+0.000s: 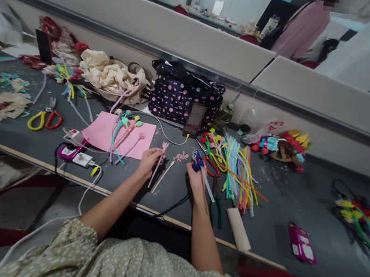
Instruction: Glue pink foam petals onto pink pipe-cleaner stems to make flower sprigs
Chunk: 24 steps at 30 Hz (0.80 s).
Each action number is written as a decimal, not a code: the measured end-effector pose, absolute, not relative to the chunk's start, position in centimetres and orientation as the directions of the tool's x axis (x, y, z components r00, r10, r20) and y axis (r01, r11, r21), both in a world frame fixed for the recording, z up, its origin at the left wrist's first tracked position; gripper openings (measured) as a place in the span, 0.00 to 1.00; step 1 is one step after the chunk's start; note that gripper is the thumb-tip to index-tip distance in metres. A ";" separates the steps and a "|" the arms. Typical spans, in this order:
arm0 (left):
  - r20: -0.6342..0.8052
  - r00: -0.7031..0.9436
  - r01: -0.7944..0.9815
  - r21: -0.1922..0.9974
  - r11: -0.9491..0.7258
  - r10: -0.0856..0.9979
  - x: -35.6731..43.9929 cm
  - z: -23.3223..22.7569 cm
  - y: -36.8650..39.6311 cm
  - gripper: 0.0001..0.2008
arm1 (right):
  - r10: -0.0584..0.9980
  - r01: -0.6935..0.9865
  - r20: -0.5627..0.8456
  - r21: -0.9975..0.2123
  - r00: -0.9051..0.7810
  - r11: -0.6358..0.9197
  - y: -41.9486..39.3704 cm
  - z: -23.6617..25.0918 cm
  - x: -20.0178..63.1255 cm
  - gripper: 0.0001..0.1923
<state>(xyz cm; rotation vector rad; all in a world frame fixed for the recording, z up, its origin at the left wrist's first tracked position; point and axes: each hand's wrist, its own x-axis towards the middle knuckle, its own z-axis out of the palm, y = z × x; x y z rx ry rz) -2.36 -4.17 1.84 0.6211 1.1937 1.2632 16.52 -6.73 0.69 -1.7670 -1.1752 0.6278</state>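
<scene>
My left hand (pixel 148 162) pinches a thin pink pipe-cleaner flower stem (pixel 158 162) that stands tilted over the dark table (pixel 276 206). My right hand (pixel 195 178) grips a blue glue gun (pixel 197 161), its nozzle pointing left toward small pink petal pieces (pixel 181 156) lying between the hands. A pale stick (pixel 163 176) lies on the table just below the stem. A black cord runs from the glue gun off the table's front edge.
A pink paper sheet (pixel 108 132) with finished flowers lies left; a bundle of coloured pipe cleaners (pixel 240 169) lies right. Scissors (pixel 44 119), a power strip (pixel 74 152), a polka-dot bag (pixel 185 93), a cardboard tube (pixel 238 229) and a pink packet (pixel 302 243) surround them. A person stands far behind the partition.
</scene>
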 end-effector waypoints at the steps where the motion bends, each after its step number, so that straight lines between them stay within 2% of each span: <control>1: -0.332 -0.132 -0.385 0.886 0.260 0.934 -2.4 1.6 -4.0 0.14 | 0.910 0.472 0.062 -0.868 0.410 -0.153 -6.4 0.6 16.3 0.15; 6: -0.343 -0.141 -0.374 0.887 0.271 0.929 -2.8 1.0 -2.9 0.13 | 0.943 0.652 0.018 -0.727 0.332 -0.216 -4.6 0.7 15.5 0.12; 14: -0.312 -0.142 -0.345 0.905 0.248 0.940 -4.9 1.6 -1.2 0.13 | 0.951 0.794 -0.119 -0.527 0.285 -0.304 -2.6 0.6 12.8 0.16; 19: -0.267 -0.149 -0.377 0.906 0.194 0.952 -5.8 1.6 0.0 0.13 | 0.944 0.792 -0.118 -0.518 0.307 -0.322 -2.2 0.3 11.2 0.17; 24: -0.271 -0.117 -0.396 0.895 0.205 0.955 -5.3 1.6 0.7 0.13 | 0.940 0.737 -0.091 -0.598 0.329 -0.316 -2.4 -0.3 11.3 0.17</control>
